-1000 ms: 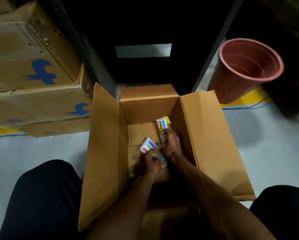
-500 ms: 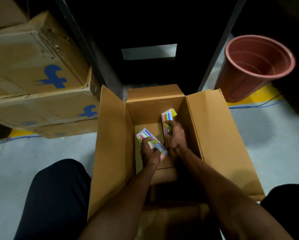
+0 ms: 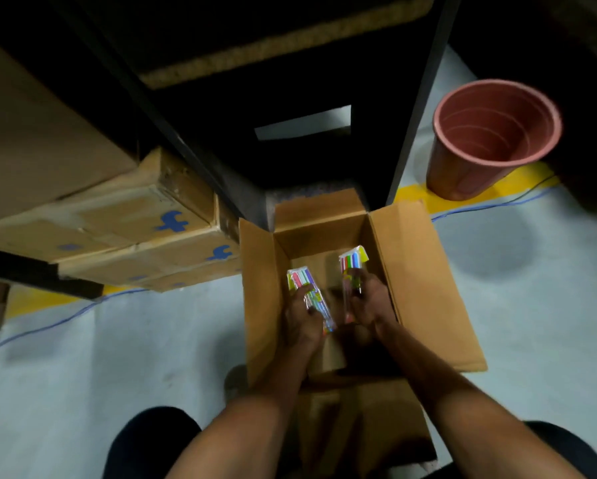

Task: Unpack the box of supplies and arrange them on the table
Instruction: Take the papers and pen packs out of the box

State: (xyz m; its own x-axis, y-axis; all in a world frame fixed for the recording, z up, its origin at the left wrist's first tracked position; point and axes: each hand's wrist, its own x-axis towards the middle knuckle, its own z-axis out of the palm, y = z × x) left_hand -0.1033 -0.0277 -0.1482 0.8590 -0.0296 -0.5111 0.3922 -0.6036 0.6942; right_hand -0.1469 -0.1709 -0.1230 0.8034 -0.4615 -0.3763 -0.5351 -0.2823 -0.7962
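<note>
both marker packs lifted higher in the open cardboard box [image 3: 424, 288] than a second ago, left hand [image 3: 304, 319] curled round the left pack [image 3: 307, 288], right hand [image 3: 369, 302] gripping the right pack [image 3: 352, 262], forearms stretched forward, terracotta pot [image 3: 490, 140] off to the right

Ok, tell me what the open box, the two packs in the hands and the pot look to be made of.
Open box: brown corrugated cardboard, matte, with creased flaps. Left pack and right pack: probably clear glossy plastic wrap over coloured sticks, going by the sheen; contents too blurred to name. Pot: likely moulded plastic, terracotta-coloured, smooth, with ridged rings inside.
</note>
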